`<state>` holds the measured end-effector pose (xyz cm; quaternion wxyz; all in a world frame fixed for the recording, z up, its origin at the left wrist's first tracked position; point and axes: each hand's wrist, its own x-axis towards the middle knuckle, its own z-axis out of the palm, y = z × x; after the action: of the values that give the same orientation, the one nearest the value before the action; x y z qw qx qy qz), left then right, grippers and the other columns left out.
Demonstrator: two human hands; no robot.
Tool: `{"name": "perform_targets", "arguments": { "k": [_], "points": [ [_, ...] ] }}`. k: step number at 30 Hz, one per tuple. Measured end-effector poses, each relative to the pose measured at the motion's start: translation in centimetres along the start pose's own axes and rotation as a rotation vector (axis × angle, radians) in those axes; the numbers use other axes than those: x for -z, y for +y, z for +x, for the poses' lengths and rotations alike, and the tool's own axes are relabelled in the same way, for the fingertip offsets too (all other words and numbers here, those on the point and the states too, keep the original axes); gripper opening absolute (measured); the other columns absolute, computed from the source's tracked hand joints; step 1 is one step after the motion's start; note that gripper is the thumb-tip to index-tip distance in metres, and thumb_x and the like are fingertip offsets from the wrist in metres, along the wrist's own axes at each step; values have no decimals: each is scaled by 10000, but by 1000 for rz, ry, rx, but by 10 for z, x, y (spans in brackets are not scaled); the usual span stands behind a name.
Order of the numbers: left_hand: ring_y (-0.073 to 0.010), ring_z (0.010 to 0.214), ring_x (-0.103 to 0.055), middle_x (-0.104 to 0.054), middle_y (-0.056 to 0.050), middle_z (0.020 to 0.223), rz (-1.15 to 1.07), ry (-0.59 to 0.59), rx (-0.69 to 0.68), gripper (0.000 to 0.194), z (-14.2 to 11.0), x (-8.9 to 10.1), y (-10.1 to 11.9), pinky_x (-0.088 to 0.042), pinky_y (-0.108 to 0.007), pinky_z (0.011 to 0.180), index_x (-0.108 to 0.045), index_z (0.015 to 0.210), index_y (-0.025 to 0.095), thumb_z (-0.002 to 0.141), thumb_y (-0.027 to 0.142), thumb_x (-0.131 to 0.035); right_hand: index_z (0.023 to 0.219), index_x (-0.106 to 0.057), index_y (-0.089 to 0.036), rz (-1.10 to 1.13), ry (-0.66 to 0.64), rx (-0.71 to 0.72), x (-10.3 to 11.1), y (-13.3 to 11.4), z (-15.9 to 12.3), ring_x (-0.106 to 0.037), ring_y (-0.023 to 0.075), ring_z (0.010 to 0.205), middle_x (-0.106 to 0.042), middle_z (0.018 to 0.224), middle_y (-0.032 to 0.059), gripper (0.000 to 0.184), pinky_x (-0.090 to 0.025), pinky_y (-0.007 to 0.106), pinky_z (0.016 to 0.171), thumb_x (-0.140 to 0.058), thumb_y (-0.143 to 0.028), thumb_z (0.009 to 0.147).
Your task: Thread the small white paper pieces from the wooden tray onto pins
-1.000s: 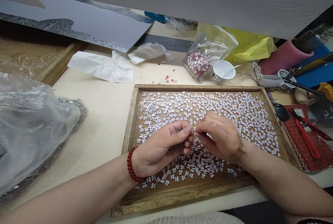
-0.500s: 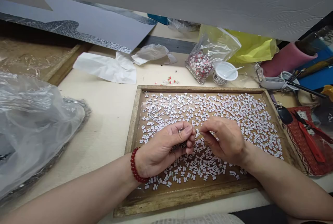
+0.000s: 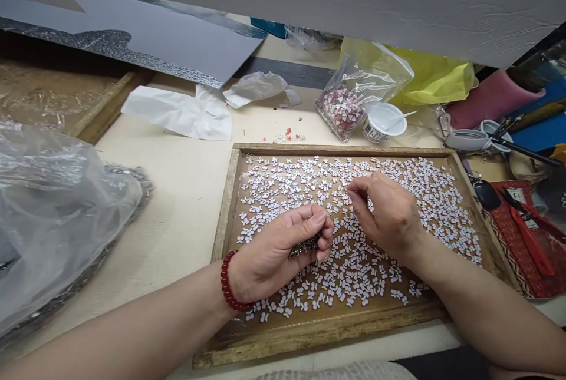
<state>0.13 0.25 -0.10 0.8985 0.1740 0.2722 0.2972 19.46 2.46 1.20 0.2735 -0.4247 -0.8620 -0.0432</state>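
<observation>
Hundreds of white petal pieces (image 3: 398,185) lie spread across the wooden tray (image 3: 226,203), left hand (image 3: 276,250) cupping metal pins (image 3: 304,245), right hand (image 3: 389,212) grip pinched narrow above them.

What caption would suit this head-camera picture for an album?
Over a wooden tray strewn with small white flower pieces, the left hand cups tiny metal bits while the right hand pinches above them.

bare forearms, a red beaded bracelet (image 3: 229,283) round the left wrist

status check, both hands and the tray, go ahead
Left hand shut on small metal pins. Right hand pinched above white flower pieces in wooden tray. Nothing blocking.
</observation>
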Motion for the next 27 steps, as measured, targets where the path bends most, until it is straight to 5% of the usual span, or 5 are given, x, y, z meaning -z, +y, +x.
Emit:
{"name": "perform_targets", "arguments": {
  "k": [27],
  "points": [
    [-91,646,-436,-500,-9,741,3,18,0,167,1,1,1,-378,-226,586,-576,754,133,855,263,-603,779,-600,-155,-176,-276,-19,-8,5,-2,-448,187,793,-603,792,61,137,-371,318,703,-504,-81,844]
  ]
}}
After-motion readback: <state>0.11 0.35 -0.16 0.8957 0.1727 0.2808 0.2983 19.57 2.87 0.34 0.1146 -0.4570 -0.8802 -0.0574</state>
